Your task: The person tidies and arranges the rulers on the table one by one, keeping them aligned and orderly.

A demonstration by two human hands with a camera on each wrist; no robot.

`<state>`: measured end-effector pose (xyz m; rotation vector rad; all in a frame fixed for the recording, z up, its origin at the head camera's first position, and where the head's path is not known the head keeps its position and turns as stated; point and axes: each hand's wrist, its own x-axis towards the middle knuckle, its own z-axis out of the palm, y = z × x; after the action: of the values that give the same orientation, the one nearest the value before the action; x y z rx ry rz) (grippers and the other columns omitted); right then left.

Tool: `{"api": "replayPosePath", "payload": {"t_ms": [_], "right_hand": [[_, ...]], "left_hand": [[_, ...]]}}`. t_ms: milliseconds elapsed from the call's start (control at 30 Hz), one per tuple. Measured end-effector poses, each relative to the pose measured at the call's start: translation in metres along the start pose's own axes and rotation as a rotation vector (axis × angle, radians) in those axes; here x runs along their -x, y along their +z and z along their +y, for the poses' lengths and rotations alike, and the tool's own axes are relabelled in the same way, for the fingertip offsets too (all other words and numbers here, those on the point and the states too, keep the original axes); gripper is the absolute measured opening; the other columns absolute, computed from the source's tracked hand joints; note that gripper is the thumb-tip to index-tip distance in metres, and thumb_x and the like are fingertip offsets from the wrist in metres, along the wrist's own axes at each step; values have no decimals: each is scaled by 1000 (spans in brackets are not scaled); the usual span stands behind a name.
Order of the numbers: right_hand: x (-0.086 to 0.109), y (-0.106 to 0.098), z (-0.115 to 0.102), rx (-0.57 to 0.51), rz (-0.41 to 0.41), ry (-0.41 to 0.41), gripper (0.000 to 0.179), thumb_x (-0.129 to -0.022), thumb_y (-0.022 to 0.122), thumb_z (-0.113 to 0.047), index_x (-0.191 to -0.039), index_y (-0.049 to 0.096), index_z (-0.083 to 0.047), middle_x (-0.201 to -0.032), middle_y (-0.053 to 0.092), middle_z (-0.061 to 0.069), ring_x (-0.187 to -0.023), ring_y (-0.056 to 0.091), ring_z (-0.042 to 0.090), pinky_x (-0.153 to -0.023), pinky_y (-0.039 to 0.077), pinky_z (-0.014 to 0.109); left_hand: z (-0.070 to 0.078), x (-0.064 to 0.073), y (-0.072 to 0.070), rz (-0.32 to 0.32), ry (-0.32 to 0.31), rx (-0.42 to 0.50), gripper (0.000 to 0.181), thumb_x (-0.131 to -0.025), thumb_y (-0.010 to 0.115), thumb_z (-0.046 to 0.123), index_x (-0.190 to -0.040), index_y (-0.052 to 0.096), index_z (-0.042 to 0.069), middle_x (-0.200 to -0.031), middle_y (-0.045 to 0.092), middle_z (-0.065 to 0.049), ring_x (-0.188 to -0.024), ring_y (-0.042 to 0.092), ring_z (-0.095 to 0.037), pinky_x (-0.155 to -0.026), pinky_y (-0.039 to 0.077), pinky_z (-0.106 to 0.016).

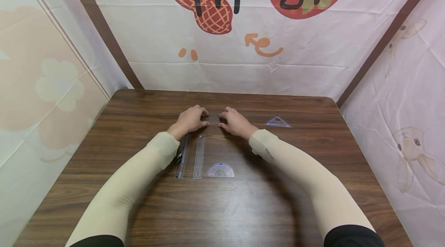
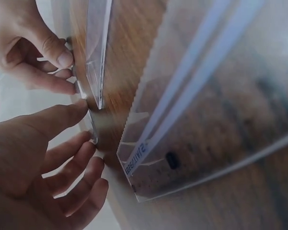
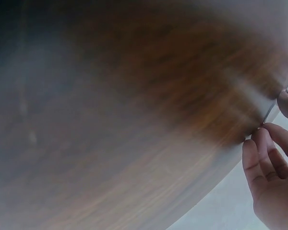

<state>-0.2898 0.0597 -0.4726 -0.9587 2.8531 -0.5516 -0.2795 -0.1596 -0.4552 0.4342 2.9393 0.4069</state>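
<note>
Near the far side of the table, my left hand pinches one end of a small clear flat plastic piece. My right hand grips the opposite end, thumb and fingers at its edge. Seen edge-on in the left wrist view, the piece is a thin strip whose kind I cannot tell. A blue-striped clear ruler lies partly under my left forearm. Beside it is a plain clear ruler, parallel to the first. The right wrist view shows my right fingers at the table's far edge.
A clear protractor lies right of the rulers, flat side toward me. A blue-edged set square rests beyond my right hand to the right. The brown wooden table meets a printed cloth wall at the back.
</note>
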Motion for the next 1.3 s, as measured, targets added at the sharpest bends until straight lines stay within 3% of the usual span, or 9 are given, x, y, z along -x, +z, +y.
{"api": "replayPosePath", "payload": {"t_ms": [333, 567, 900, 1300], "right_hand": [[-1, 0, 0, 15, 2, -7, 38, -107, 70, -23, -138, 70, -1, -124, 63, 13, -105, 62, 22, -95, 54, 37], [-1, 0, -3, 0, 6, 6, 38, -106, 71, -20, -137, 69, 1, -127, 63, 15, -111, 64, 25, -99, 54, 38], [-2, 3, -4, -43, 23, 42, 39, -104, 73, -15, -138, 66, 4, -126, 65, 16, -114, 66, 26, -102, 55, 36], [1, 1, -6, -165, 29, 108, 40, -101, 76, -13, -135, 64, 5, -123, 64, 15, -114, 64, 26, -102, 54, 41]], "left_hand": [[-2, -3, -4, -69, -5, 108, 44, -103, 74, 30, -139, 65, 6, -133, 57, -16, -122, 57, -34, -105, 49, -53], [-2, -4, -5, -94, -1, 135, 45, -103, 71, 27, -140, 61, 4, -134, 55, -18, -123, 54, -34, -107, 47, -52], [-2, -4, 0, -58, 14, 126, 45, -100, 72, 25, -138, 59, 5, -128, 60, -15, -122, 57, -36, -107, 46, -51], [-3, -5, 4, 0, 73, 211, 43, -98, 75, 15, -135, 59, -2, -127, 57, -20, -116, 54, -32, -105, 47, -49]]}}
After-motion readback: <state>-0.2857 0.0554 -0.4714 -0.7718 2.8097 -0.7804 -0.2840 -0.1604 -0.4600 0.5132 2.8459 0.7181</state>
